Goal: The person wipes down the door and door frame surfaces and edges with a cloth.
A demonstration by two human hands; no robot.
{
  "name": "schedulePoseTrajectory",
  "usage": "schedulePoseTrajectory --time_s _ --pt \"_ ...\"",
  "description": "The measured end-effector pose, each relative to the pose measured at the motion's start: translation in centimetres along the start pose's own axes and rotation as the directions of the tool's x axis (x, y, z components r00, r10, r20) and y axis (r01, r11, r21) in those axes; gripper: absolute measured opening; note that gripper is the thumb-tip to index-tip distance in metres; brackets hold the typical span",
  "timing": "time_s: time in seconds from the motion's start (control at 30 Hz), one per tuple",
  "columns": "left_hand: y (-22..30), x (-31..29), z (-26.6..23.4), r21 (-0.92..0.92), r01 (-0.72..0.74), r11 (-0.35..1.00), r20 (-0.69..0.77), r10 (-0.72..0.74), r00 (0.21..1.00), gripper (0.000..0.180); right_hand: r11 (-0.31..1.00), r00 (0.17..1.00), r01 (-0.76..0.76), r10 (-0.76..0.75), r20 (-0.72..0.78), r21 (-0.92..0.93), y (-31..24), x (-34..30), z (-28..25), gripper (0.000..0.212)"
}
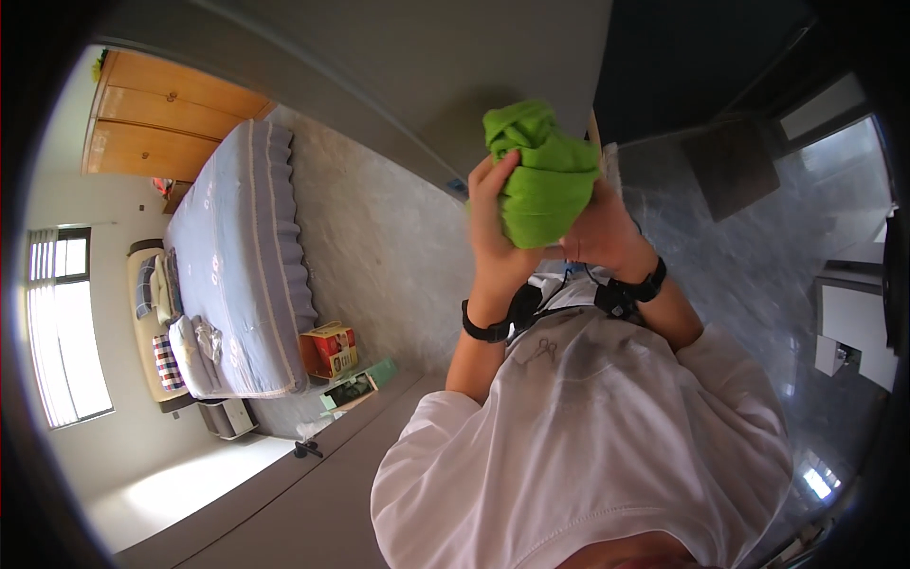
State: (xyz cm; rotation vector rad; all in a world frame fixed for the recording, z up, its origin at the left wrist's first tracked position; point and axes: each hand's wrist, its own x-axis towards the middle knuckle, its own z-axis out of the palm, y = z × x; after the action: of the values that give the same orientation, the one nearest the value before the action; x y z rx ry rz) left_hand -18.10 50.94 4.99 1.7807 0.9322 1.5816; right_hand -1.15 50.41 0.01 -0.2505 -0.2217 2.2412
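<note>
A bright green cloth (552, 185), folded and bunched into a thick wad, is raised in front of my chest between both hands. My left hand (497, 228) is closed round its left side, with the thumb and fingers pressing into the folds. On the opposite side my right hand (611, 232) grips it too, its fingers partly hidden behind the cloth. Just beyond the cloth stands a grey upright panel (464, 85), which looks like a door frame or wall edge; whether the cloth touches it I cannot tell. Black bands circle both wrists.
To the left, a bedroom holds a bed with a blue-grey spread (232, 256), a wooden cabinet (175, 109) and a red-and-yellow box (329, 351). A grey door (313, 503) with a black handle (307, 449) is at lower left. White furniture (856, 322) stands at right on grey floor.
</note>
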Motion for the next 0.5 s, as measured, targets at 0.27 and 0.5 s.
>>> schedulePoseTrajectory --time_s 0.27,0.5 --pt "-2.4 -2.8 2.8 0.07 0.257 0.964 0.113 -0.264 0.958 0.066 0.955 0.928 0.296 -0.293 -0.231 -0.023 -2.0 -0.9 -2.0 0.057" --pt "-0.9 -1.5 5.3 0.023 0.334 0.942 0.267 -0.328 0.906 0.077 0.673 0.598 0.522 -0.727 -0.338 -0.524 -2.8 0.4 -0.9 0.071"
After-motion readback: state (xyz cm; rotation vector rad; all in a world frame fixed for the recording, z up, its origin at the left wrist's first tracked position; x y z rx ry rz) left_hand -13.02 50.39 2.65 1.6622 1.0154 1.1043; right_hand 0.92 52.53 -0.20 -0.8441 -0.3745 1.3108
